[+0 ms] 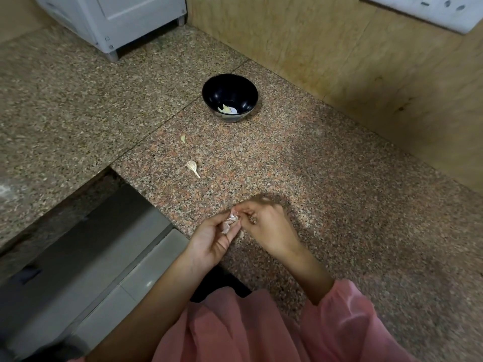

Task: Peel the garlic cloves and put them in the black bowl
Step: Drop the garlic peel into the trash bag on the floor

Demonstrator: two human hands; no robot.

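Note:
A black bowl (230, 96) stands on the granite counter (326, 178) near the back wall, with pale peeled garlic pieces (226, 108) at its bottom. My left hand (211, 241) holds a papery garlic clove (229, 222) near the counter's front edge. My right hand (266, 226) pinches the skin at the top of that same clove. Farther back, an unpeeled clove with a long tail (193, 168) lies on the counter, and a small pale garlic piece (183, 138) lies beyond it, both short of the bowl.
A white appliance on short feet (115, 19) sits at the back left. A wooden-looking wall (339, 53) borders the counter at the right, with a white switchboard (431, 9) on it. To the left the counter drops to a grey floor (86, 257).

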